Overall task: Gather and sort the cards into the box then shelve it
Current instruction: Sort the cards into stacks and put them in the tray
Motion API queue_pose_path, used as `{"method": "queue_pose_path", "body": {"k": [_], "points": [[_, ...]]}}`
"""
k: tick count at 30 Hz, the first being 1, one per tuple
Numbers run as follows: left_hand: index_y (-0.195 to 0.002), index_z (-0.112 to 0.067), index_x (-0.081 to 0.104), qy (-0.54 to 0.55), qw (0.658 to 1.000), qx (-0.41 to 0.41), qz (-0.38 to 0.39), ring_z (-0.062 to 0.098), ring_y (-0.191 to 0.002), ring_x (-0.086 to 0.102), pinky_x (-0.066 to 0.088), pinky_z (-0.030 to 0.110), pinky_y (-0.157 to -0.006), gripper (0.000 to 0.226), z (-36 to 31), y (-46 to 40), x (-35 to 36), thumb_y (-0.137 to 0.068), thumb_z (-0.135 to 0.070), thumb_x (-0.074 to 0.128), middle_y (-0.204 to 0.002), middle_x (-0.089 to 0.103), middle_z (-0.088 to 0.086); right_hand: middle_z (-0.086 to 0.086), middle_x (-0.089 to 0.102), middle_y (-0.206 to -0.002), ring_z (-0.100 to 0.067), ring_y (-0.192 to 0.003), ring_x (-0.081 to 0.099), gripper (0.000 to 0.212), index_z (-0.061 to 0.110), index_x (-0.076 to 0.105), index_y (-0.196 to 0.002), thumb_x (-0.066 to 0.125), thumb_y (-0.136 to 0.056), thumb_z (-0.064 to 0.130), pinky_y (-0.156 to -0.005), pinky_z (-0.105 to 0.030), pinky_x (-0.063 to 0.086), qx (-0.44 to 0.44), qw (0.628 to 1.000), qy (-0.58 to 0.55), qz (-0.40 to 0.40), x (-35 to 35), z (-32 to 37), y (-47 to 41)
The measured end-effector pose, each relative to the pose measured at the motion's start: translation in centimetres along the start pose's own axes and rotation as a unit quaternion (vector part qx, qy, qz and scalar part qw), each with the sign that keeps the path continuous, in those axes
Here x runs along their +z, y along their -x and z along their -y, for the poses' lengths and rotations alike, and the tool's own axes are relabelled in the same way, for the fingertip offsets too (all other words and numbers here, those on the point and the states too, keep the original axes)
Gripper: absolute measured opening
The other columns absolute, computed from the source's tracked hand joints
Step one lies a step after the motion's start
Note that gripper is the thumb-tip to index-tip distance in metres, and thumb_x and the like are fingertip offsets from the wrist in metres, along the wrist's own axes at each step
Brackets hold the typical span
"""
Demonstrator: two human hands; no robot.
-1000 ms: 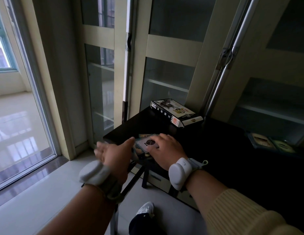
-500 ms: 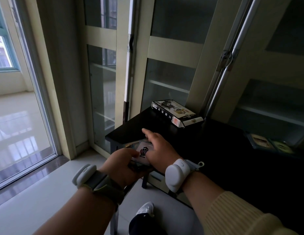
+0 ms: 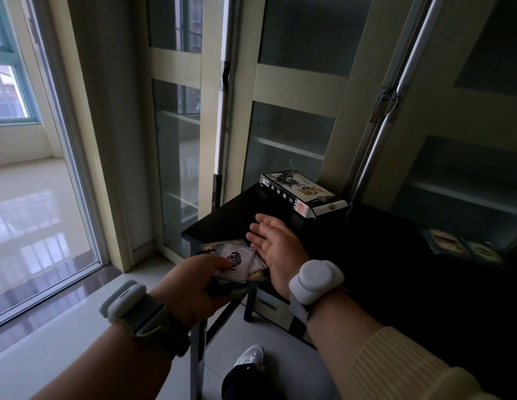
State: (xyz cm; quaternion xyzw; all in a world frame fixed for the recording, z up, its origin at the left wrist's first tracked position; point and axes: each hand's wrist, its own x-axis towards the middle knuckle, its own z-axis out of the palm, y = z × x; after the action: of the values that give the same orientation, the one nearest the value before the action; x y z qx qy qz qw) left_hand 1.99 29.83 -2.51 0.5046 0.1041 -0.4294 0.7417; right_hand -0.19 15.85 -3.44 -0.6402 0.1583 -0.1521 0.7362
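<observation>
We saw the left hand point(image 3: 193, 287) gripping a small loose stack of cards point(image 3: 235, 262) at the near left corner of the dark table point(image 3: 381, 255), thumb pressed on the top card, the other fingers curled under the stack and mostly hidden. The top card was pale grey with a dark emblem in its middle; edges of a few other cards fanned out unevenly beneath it, some with darker or teal borders. The right hand point(image 3: 276, 243) was held flat and released, fingers straight and together, palm facing left, just beside the right edge of the stack; we could not tell whether it touched the cards. The card box point(image 3: 302, 193) lay flat on the far part of the table, close to the cabinet, well apart from both hands, with an end flap sticking out at its right end. More cards point(image 3: 465, 248) lay on the table near its far right edge, in shadow, details too dim to read. Both wrists wore white bands, and the right arm showed a cream ribbed sleeve point(image 3: 396, 368). Behind the table stood a cream cabinet point(image 3: 300, 82) with glass doors and shelves visible through them. A white shoe point(image 3: 251, 356) showed on the pale floor below the table.
</observation>
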Motion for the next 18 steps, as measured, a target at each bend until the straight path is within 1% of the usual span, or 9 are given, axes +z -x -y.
{"method": "queue_pose_path", "body": {"k": [2,4,7,9,12,13,15,16,18], "points": [[-0.116,0.002,0.047,-0.014,1.0,0.003,-0.003,0.035,-0.079,0.064,0.055,0.039,-0.042,0.025,-0.3,0.0,-0.2,-0.091,-0.001,0.05,-0.097,0.062,0.027,-0.015,0.051,-0.133,-0.025,-0.121,0.053,0.036,0.01,0.044,-0.134,0.035,-0.101,0.02,-0.092,-0.027,0.042,0.016,0.999,-0.036,0.0,0.0,0.1,-0.1],[-0.114,0.001,0.048,-0.021,1.0,0.003,-0.007,0.034,-0.079,0.065,0.056,0.038,-0.043,0.023,-0.4,0.0,-0.1,-0.091,0.0,0.051,-0.097,0.062,0.027,-0.015,0.052,-0.133,-0.025,-0.121,0.052,0.035,0.011,0.045,-0.133,0.035,-0.101,0.021,-0.093,-0.028,0.042,0.019,0.999,-0.033,0.004,-0.2,0.1,-0.1],[-0.109,0.0,0.048,-0.039,0.999,0.02,-0.004,0.034,-0.078,0.065,0.057,0.039,-0.047,0.018,-0.3,-0.2,0.4,-0.091,0.0,0.05,-0.096,0.063,0.026,-0.012,0.052,-0.132,-0.022,-0.121,0.051,0.032,0.015,0.048,-0.129,0.045,-0.097,0.016,-0.095,-0.032,0.044,0.013,1.0,0.016,0.002,-0.6,0.4,-0.2],[-0.106,-0.003,0.049,-0.054,0.998,0.042,0.0,0.033,-0.078,0.066,0.058,0.038,-0.049,0.017,-0.1,-0.6,1.1,-0.09,0.0,0.051,-0.096,0.064,0.024,-0.01,0.048,-0.135,-0.02,-0.121,0.049,0.04,0.014,0.045,-0.133,0.051,-0.093,0.009,-0.098,-0.033,0.043,0.0,0.998,0.061,-0.002,-1.3,0.7,-0.4],[-0.113,-0.008,0.048,-0.073,0.994,0.08,0.014,0.034,-0.084,0.066,0.057,0.041,-0.054,0.025,-0.1,-1.2,2.4,-0.089,0.0,0.052,-0.105,0.063,0.024,-0.01,0.049,-0.134,-0.021,-0.114,0.054,0.056,0.013,0.038,-0.14,0.056,-0.088,0.002,-0.089,-0.03,0.049,0.007,0.996,0.089,0.014,-2.6,1.4,-0.6],[-0.116,-0.009,0.048,-0.081,0.992,0.094,0.02,0.034,-0.086,0.066,0.057,0.041,-0.055,0.028,-0.1,-1.4,2.9,-0.089,0.0,0.052,-0.108,0.062,0.024,-0.012,0.053,-0.13,-0.024,-0.11,0.058,0.058,0.013,0.038,-0.14,0.058,-0.087,0.002,-0.085,-0.031,0.052,0.015,0.996,0.089,0.017,-3.2,1.7,-0.7],[-0.114,-0.012,0.05,-0.09,0.988,0.119,0.037,0.034,-0.085,0.066,0.058,0.043,-0.06,0.029,-0.1,-2.1,4.3,-0.089,0.001,0.051,-0.106,0.063,0.022,-0.015,0.06,-0.121,-0.028,-0.103,0.064,0.06,0.015,0.041,-0.138,0.062,-0.083,0.001,-0.082,-0.037,0.055,0.039,0.995,0.092,0.013,-5.0,2.2,-0.9],[-0.113,-0.014,0.052,-0.09,0.987,0.127,0.045,0.035,-0.087,0.066,0.057,0.046,-0.065,0.028,-0.2,-2.4,5.1,-0.089,0.001,0.051,-0.106,0.063,0.021,-0.016,0.064,-0.116,-0.029,-0.099,0.066,0.058,0.015,0.045,-0.135,0.064,-0.082,0.001,-0.079,-0.038,0.056,0.048,0.995,0.088,0.014,-6.0,2.5,-1.0],[-0.114,-0.015,0.052,-0.096,0.984,0.135,0.067,0.037,-0.097,0.064,0.054,0.053,-0.081,0.031,-0.3,-3.3,7.1,-0.088,0.002,0.052,-0.11,0.062,0.021,-0.014,0.071,-0.103,-0.026,-0.086,0.07,0.04,0.013,0.057,-0.117,0.064,-0.081,0.0,-0.069,-0.035,0.057,0.05,0.997,0.063,0.012,-8.3,3.0,-1.1]]}}
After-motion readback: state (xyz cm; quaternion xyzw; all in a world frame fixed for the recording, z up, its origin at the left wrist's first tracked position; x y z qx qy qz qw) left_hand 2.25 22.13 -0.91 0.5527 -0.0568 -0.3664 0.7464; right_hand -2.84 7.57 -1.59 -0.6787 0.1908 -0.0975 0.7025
